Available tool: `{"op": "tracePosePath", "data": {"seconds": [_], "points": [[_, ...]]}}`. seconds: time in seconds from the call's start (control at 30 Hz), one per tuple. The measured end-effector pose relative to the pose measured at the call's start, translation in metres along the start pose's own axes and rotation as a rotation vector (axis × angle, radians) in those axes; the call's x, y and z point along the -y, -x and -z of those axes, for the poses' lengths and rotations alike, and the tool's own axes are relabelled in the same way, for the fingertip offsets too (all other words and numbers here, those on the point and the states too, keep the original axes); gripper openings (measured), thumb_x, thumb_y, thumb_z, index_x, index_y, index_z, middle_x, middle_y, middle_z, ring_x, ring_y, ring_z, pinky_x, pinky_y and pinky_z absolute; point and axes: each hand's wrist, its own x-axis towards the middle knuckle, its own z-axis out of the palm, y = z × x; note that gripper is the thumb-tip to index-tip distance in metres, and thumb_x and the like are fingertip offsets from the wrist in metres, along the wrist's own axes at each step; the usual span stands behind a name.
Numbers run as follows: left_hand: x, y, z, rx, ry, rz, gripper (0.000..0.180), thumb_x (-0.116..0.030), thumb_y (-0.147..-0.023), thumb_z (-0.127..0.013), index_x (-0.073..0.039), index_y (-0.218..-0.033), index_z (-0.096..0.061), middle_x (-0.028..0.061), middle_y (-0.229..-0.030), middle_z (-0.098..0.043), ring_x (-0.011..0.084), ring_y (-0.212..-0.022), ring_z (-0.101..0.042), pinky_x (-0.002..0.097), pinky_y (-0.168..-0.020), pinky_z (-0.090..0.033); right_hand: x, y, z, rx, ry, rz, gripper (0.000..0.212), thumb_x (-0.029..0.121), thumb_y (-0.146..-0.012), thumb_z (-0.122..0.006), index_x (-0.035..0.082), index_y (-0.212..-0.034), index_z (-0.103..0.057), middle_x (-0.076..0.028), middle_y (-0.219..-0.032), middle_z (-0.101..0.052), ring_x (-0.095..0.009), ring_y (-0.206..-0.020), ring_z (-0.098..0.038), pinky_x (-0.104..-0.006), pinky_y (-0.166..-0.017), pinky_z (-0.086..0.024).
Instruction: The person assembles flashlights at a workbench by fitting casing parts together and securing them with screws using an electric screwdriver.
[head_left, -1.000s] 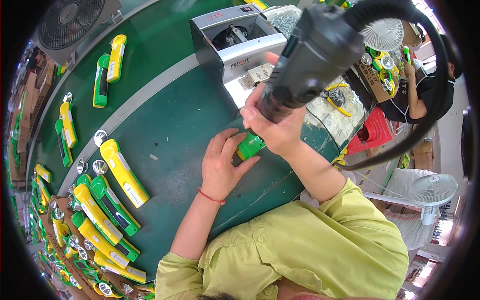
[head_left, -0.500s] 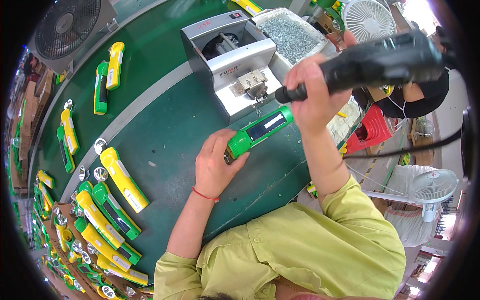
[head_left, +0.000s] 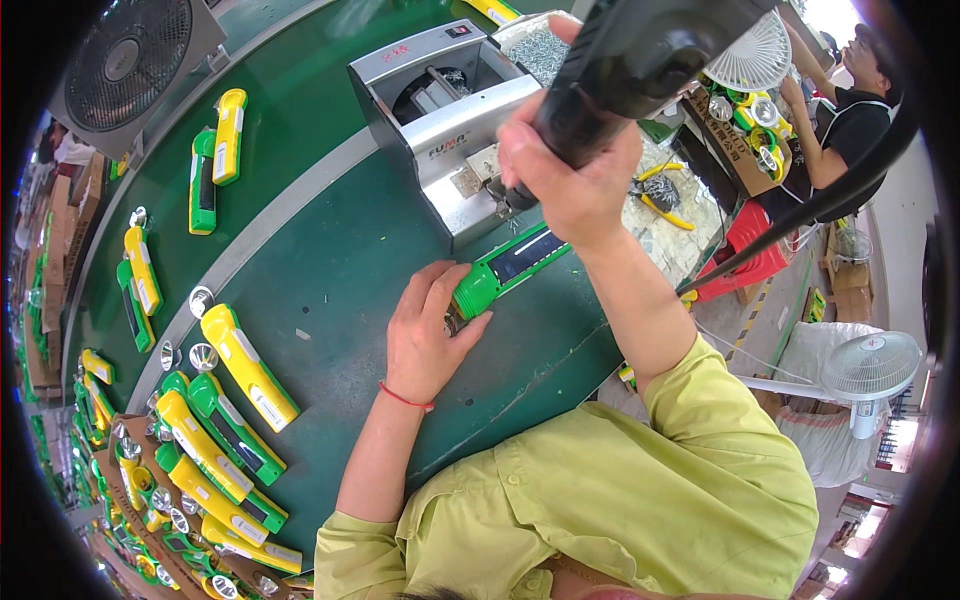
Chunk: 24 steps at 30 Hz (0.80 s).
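My left hand is closed round the threaded end of a green flashlight body, which lies slanted on the green table with its dark panel facing up. My right hand grips a black electric screwdriver, held tilted above the flashlight's far end. Its tip reaches the front outlet of the grey screw feeder, though my fingers partly cover the spot. Whether a screw is on the tip cannot be seen.
Yellow-and-green flashlights lie at the left, several in a pile. Behind the feeder is a tray of screws. Yellow-handled pliers rest at the right. The screwdriver's black cable crosses the right side. A co-worker is beyond, beside a box.
My right hand has brought the screwdriver left to the feeder's outlet and tipped it more upright. My left hand and the flashlight have barely moved. Pliers and a co-worker have come into sight.
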Motion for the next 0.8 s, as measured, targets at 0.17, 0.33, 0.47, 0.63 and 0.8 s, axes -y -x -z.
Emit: {"op": "tracePosePath", "data": {"seconds": [0.17,0.33,0.47,0.63,0.8], "points": [[0.003,-0.002,0.001,0.008,0.039,-0.001,0.051,-0.007,-0.063,-0.077,-0.005,-0.109,-0.056,0.0132,-0.109,-0.058,0.0301,-0.097,-0.059,0.0359,-0.081,-0.050,0.033,0.028,-0.004,-0.029,-0.119,-0.112,0.072,-0.001,-0.081,-0.054,0.001,-0.140,-0.012,-0.009,-0.066,-0.053,-0.013,-0.049,-0.050,-0.0268,-0.049,-0.045],[0.004,-0.001,-0.001,-0.024,0.041,-0.031,0.050,-0.006,-0.062,-0.077,-0.006,-0.108,-0.056,0.0134,-0.107,-0.059,0.0305,-0.097,-0.059,0.0361,-0.081,-0.049,0.037,0.061,-0.006,0.051,0.020,-0.061,0.078,0.004,-0.082,-0.056,0.003,-0.140,-0.003,-0.010,-0.067,-0.052,-0.015,-0.050,-0.050,-0.0269,-0.050,-0.046],[0.003,-0.001,-0.002,-0.032,0.006,-0.055,0.050,-0.008,-0.063,-0.076,-0.008,-0.109,-0.056,0.0101,-0.108,-0.057,0.0288,-0.093,-0.059,0.0353,-0.076,-0.051,0.032,0.067,-0.006,0.092,0.067,-0.037,0.077,0.002,-0.082,-0.057,0.003,-0.138,-0.005,-0.011,-0.069,-0.053,-0.015,-0.053,-0.052,-0.0268,-0.053,-0.047],[0.005,0.002,-0.002,-0.018,0.008,-0.095,0.051,-0.010,-0.064,-0.076,-0.009,-0.110,-0.055,0.0092,-0.109,-0.057,0.0287,-0.096,-0.058,0.0373,-0.079,-0.050,0.025,0.078,-0.002,0.203,0.252,0.005,0.071,-0.001,-0.081,-0.056,0.005,-0.135,-0.011,-0.011,-0.072,-0.054,-0.015,-0.057,-0.053,-0.0262,-0.056,-0.048],[0.008,0.001,-0.001,-0.013,0.007,-0.077,0.050,-0.012,-0.064,-0.076,-0.009,-0.110,-0.056,0.0097,-0.109,-0.057,0.0290,-0.097,-0.058,0.0381,-0.081,-0.049,0.027,0.080,0.008,0.362,0.349,-0.008,0.071,-0.001,-0.081,-0.057,0.006,-0.134,-0.011,-0.011,-0.075,-0.054,-0.015,-0.059,-0.054,-0.0267,-0.058,-0.048]]}}
